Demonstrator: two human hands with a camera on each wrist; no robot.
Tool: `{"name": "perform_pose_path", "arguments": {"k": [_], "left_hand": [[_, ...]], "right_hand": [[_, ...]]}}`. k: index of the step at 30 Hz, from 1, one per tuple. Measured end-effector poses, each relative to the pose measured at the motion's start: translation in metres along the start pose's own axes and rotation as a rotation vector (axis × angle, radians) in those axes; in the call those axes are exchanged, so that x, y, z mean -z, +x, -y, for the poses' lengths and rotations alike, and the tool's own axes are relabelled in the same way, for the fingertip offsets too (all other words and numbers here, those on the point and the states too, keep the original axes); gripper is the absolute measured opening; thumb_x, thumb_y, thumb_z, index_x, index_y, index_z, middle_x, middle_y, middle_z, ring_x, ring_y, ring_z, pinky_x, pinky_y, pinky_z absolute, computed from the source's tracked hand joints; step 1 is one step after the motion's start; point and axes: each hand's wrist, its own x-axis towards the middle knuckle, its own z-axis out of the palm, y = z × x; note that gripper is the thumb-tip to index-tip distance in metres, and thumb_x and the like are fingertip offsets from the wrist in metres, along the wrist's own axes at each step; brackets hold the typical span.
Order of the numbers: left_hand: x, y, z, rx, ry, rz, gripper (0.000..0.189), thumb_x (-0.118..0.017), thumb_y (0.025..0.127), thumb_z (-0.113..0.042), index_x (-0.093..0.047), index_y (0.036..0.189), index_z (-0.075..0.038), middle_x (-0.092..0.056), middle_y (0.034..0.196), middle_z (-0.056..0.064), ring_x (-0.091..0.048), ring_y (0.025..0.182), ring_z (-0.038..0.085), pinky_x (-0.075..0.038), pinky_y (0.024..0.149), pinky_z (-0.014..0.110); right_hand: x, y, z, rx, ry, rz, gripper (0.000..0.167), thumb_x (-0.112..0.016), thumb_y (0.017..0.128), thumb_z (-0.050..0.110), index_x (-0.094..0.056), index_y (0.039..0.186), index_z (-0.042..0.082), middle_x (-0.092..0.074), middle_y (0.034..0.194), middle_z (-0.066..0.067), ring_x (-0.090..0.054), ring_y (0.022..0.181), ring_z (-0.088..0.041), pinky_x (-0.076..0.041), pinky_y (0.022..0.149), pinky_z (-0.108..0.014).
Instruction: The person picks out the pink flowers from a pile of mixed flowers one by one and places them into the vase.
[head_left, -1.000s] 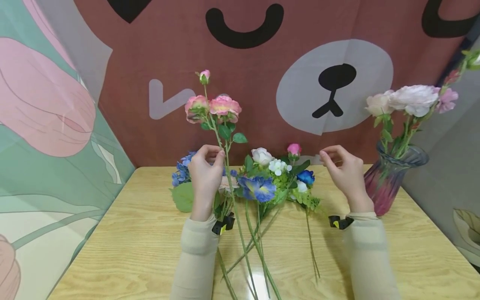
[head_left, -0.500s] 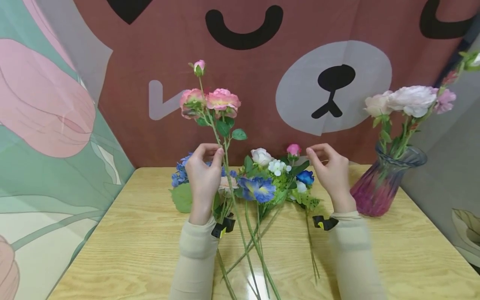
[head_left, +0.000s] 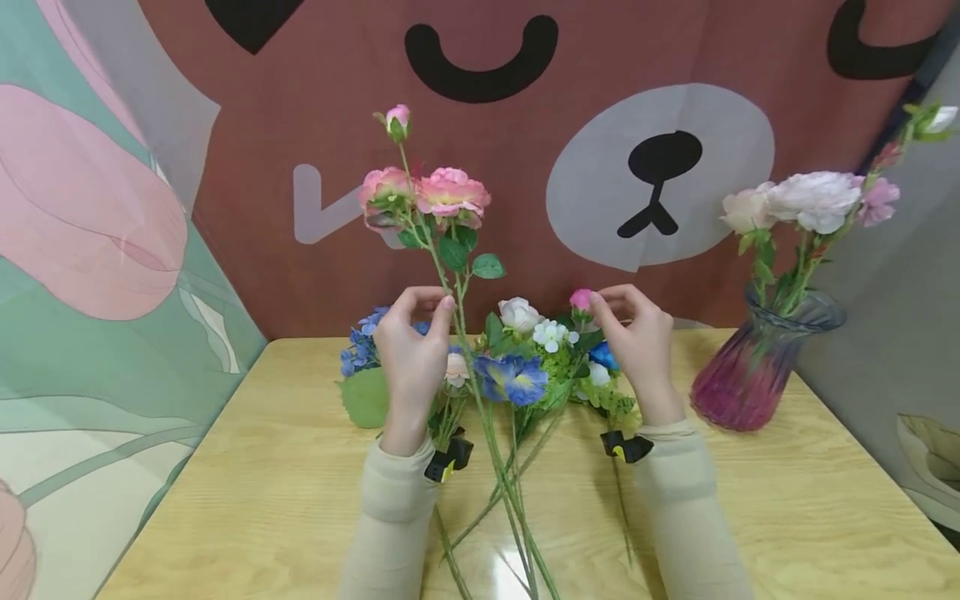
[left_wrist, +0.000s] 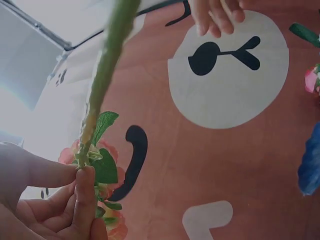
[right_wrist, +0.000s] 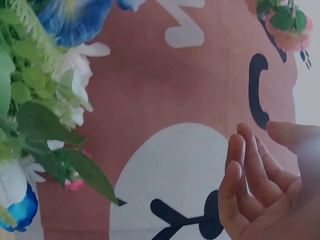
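My left hand pinches a long green stem between thumb and forefinger. This pink rose spray stands upright, with two open blooms, a bud on top and a few leaves; its lower stem runs down over the other stems. In the left wrist view the pinched stem passes close to the camera. My right hand is raised over the right end of the flower pile, its fingertips overlapping a small pink bud in the head view. Its fingers are loosely bent with nothing between them.
On the wooden table lie a blue iris-like flower, a white rose, blue hydrangea and greenery, stems toward me. A pink-blue glass vase with pale flowers stands at right. A bear-printed cloth hangs behind.
My right hand has moved left, away from the vase and toward the held spray. The left hand keeps its pinch, and the rose spray has risen slightly.
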Motion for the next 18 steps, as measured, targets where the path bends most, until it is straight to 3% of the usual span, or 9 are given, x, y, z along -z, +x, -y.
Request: {"name": "perform_pose_path", "arguments": {"k": [5,10,13,18], "left_hand": [[-0.003,0.003,-0.006,-0.034,0.004,0.038,0.009,-0.066,0.089,-0.012,-0.069,0.092,-0.005,-0.068,0.081,0.007,-0.062,0.072,0.015,-0.047,0.062,0.029],[-0.007,0.009,-0.014,-0.068,0.011,0.026,0.008,-0.065,0.089,-0.013,-0.069,0.091,-0.006,-0.068,0.078,0.005,-0.062,0.067,0.014,-0.043,0.051,0.027],[-0.009,0.012,-0.018,-0.069,0.001,0.022,0.008,-0.065,0.089,-0.012,-0.069,0.091,-0.005,-0.068,0.079,0.006,-0.062,0.067,0.016,-0.044,0.051,0.027],[-0.013,0.017,-0.022,-0.08,-0.004,0.016,0.008,-0.065,0.089,-0.012,-0.069,0.091,-0.005,-0.069,0.079,0.006,-0.062,0.068,0.016,-0.046,0.055,0.028]], "right_hand": [[-0.003,-0.004,0.007,0.017,0.023,0.027,0.019,-0.065,0.09,0.028,-0.069,0.094,0.01,-0.073,0.08,-0.007,-0.058,0.058,0.01,-0.045,0.052,-0.014],[-0.008,-0.003,0.017,0.035,0.046,0.074,0.023,-0.063,0.091,0.034,-0.069,0.096,0.012,-0.073,0.079,-0.005,-0.066,0.062,-0.008,-0.048,0.055,-0.016],[-0.011,-0.001,0.023,0.061,0.042,0.093,0.026,-0.06,0.091,0.038,-0.068,0.096,0.014,-0.073,0.079,-0.003,-0.068,0.065,-0.018,-0.05,0.056,-0.019],[-0.014,0.001,0.036,0.091,0.05,0.106,0.025,-0.06,0.092,0.039,-0.068,0.096,0.016,-0.072,0.079,-0.001,-0.067,0.067,-0.017,-0.049,0.055,-0.022]]}}
